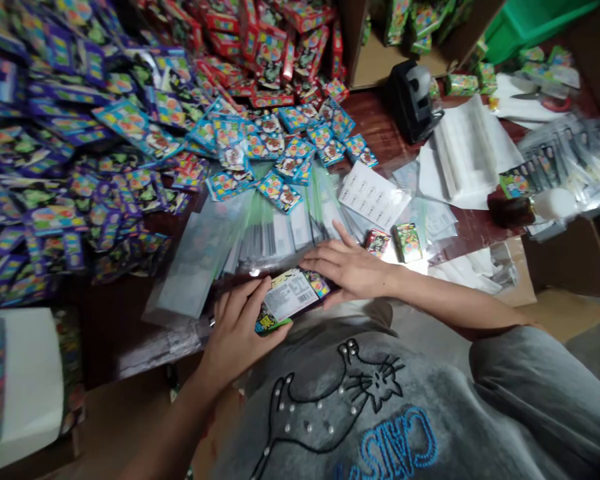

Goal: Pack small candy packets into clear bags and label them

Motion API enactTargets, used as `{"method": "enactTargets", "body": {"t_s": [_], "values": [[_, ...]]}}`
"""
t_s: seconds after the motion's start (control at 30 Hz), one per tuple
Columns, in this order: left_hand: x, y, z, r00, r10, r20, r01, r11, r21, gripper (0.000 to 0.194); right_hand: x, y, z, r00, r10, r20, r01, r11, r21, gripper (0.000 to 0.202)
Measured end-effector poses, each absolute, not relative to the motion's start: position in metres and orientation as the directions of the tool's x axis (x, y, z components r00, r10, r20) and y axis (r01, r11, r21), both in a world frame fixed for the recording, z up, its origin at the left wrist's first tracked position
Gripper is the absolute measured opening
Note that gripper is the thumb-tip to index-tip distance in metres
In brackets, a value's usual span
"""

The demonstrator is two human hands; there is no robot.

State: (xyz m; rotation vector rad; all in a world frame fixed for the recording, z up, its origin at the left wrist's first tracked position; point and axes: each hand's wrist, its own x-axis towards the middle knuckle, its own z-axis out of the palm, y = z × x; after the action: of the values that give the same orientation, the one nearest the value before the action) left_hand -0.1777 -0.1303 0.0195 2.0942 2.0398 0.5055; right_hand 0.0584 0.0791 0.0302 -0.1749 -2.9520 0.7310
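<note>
A long packet (291, 293) of small printed boxes lies at the table's near edge, close to my body. A white printed label covers its middle, and purple and green print shows at the ends. My left hand (243, 327) grips its left end, thumb on the near side and fingers on the far side. Over its right end my right hand (347, 267) is closed, fingers across the top and thumb at the near edge. Just beyond it, clear plastic sleeves (270, 233) lie fanned out. Right of my right hand are a small red box (377, 242) and a green box (407, 243).
Purple packets (55, 133) heap at the left, red boxes (270, 50) at the back. Blue boxes (280, 190) lie on the sleeves. Further right are a sticker sheet (375, 193), black tape dispenser (413, 100), white sheets (465, 150), a white-capped bottle (550, 205) and a green bin (535, 27).
</note>
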Motion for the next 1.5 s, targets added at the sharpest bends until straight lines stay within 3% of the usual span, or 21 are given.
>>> {"method": "enactTargets", "body": {"t_s": [0.17, 0.3, 0.4, 0.5, 0.6, 0.7, 0.9, 1.5], "values": [[-0.164, -0.112, 0.016, 0.034, 0.984, 0.172, 0.932, -0.093, 0.350, 0.096, 0.094, 0.041, 0.034, -0.951, 0.307, 0.021, 0.276, 0.883, -0.380, 0.102], [-0.157, -0.092, 0.017, 0.131, 0.982, 0.133, 0.934, -0.167, 0.316, 0.088, 0.140, 0.056, 0.034, -0.781, 0.625, 0.021, 0.589, 0.746, -0.310, 0.120], [-0.154, -0.079, 0.021, 0.206, 0.972, 0.111, 0.928, -0.230, 0.293, 0.081, 0.163, 0.077, 0.032, -0.718, 0.696, 0.015, 0.652, 0.681, -0.334, 0.103], [-0.152, -0.071, 0.026, 0.257, 0.961, 0.097, 0.922, -0.274, 0.275, 0.077, 0.167, 0.089, 0.036, -0.773, 0.632, 0.054, 0.544, 0.704, -0.456, 0.080], [-0.153, -0.068, 0.030, 0.269, 0.959, 0.091, 0.903, -0.284, 0.321, 0.080, 0.162, 0.095, 0.045, -0.896, 0.441, 0.060, 0.308, 0.713, -0.630, 0.077], [-0.155, -0.066, 0.034, 0.284, 0.955, 0.090, 0.879, -0.297, 0.374, 0.083, 0.157, 0.104, 0.049, -0.965, 0.258, 0.037, 0.157, 0.688, -0.709, 0.074], [-0.154, -0.058, 0.042, 0.326, 0.931, 0.166, 0.855, -0.365, 0.368, 0.088, 0.155, 0.123, 0.045, -0.972, 0.207, 0.110, 0.061, 0.676, -0.734, 0.073], [-0.145, -0.049, 0.039, 0.282, 0.946, 0.158, 0.845, -0.323, 0.426, 0.090, 0.145, 0.131, 0.048, -0.982, 0.148, 0.121, 0.020, 0.707, -0.707, 0.064]]}}
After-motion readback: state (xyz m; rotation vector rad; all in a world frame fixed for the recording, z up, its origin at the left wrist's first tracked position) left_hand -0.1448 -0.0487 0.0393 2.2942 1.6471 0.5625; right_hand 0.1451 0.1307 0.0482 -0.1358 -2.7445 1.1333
